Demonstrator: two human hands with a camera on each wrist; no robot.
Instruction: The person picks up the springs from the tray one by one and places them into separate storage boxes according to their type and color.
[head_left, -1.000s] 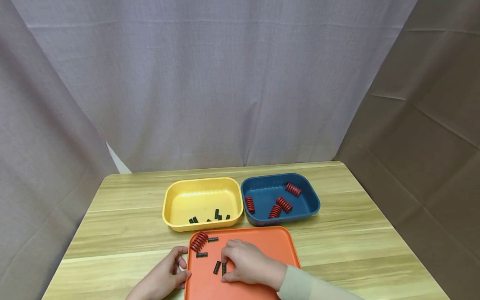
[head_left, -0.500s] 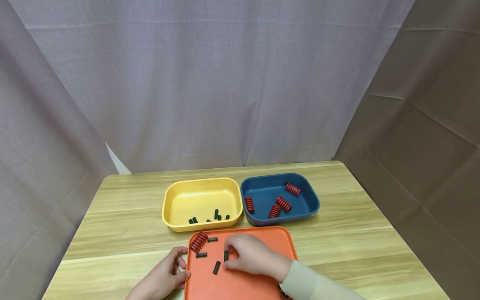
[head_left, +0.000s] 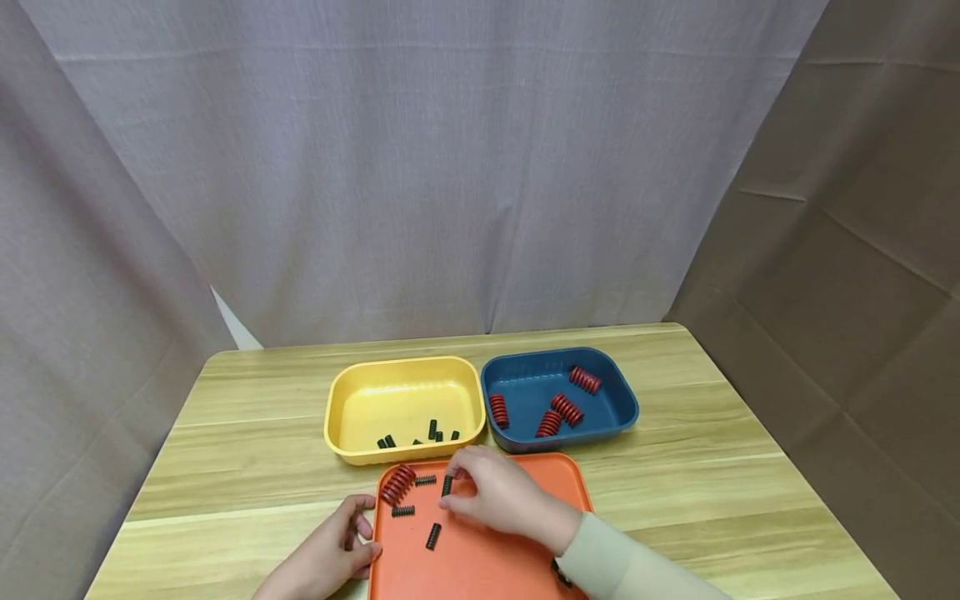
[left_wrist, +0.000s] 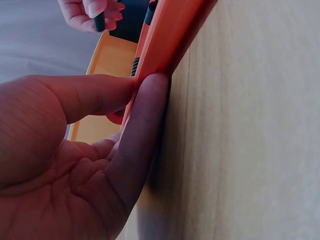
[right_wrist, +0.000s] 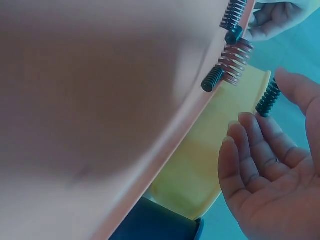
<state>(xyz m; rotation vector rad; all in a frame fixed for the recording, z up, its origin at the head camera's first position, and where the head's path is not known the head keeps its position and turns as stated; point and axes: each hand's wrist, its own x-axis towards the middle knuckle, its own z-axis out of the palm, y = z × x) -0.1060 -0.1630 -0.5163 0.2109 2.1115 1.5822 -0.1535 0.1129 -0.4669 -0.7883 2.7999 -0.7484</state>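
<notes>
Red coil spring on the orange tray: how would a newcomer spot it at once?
Find the orange tray in front of the yellow bin. In the tray's far left corner, past the left hand, lies the red coil spring. It is the only red spring visible on that tray, and thicker than the small dark springs nearby.

A wooden table (head_left: 720, 467) with pale yellow streaked grain and rounded back corners fills the lower part of the head view, and its bare surface also takes up the right side of the left wrist view. Behind it hangs a grey curtain (head_left: 420, 167), with a crease running across near the top and soft upright folds below. A creased brown cloth (head_left: 862, 275) hangs along the right, while a narrow white strip (head_left: 236, 318) shows near the table's back left corner.
</notes>
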